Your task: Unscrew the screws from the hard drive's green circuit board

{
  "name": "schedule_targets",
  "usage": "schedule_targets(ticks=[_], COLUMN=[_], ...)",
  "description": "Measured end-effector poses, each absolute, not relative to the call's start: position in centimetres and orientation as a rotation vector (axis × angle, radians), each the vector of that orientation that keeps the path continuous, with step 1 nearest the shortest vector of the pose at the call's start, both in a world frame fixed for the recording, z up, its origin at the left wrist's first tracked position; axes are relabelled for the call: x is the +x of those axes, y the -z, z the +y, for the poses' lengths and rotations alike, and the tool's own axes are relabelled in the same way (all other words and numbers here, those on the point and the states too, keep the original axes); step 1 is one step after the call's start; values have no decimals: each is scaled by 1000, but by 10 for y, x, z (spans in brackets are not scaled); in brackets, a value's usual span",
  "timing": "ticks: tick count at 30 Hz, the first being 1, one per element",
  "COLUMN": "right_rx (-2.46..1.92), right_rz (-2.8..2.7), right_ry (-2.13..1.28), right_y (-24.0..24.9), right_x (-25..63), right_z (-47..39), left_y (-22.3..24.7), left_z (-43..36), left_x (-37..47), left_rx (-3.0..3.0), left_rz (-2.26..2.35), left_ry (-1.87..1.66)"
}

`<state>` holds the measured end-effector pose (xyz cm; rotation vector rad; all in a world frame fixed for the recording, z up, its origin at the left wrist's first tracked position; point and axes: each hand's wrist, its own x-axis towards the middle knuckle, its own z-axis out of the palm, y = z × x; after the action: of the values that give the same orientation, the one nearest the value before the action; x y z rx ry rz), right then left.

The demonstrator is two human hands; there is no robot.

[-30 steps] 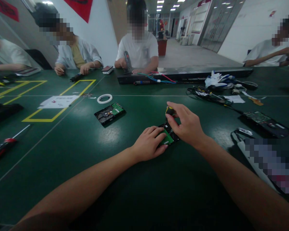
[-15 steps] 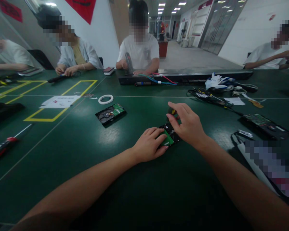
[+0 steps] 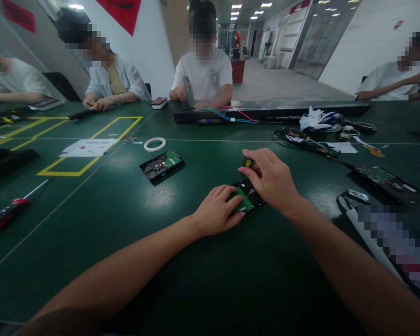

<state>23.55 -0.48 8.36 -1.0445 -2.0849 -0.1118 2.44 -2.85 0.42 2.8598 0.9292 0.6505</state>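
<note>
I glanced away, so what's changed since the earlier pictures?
What looks like a yellow-and-black screwdriver appears turned in the wearer's right hand. Across the table, a co-worker's dark tool moved left in view, with the co-worker's hand on it. The wearer's left hand still steadies the hard drive.

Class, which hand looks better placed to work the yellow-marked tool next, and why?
Probably the right hand, which pinches the yellow-marked tool near the far edge of the hard drive. The left hand rests on the drive's green board, seemingly steadying it.
</note>
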Motion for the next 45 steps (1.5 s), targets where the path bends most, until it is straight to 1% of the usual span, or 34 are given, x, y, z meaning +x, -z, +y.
schedule_targets(ticks=[6, 13, 15, 20, 23, 30, 36, 45], right_rx=[-993, -1045, -1068, -1098, -1129, -1088, -1091, -1112], right_rz=[-2113, -2148, -2137, -2121, -2116, -2095, -2124, -2177], right_ry=[8, -102, -86, 112, 160, 56, -33, 26], right_y=[-85, -88, -90, -90, -89, -87, -95, -112], right_x=[235, 240, 241, 243, 241, 238, 241, 245], right_z=[-4, -3, -2, -2, -3, -1, -2, -3], left_y=[-5, -5, -6, -8, -7, -3, 1, 7], left_z=[-28, -29, -30, -30, -29, -29, -28, -19], left_x=[25, 25, 25, 24, 22, 21, 21, 19], left_rx=[2838, 2852, 2849, 2860, 2869, 2856, 2790, 2735], left_rz=[922, 921, 926, 931, 900, 914, 922, 857], left_ry=[-656, -666, -663, -635, -639, -662, -689, -734])
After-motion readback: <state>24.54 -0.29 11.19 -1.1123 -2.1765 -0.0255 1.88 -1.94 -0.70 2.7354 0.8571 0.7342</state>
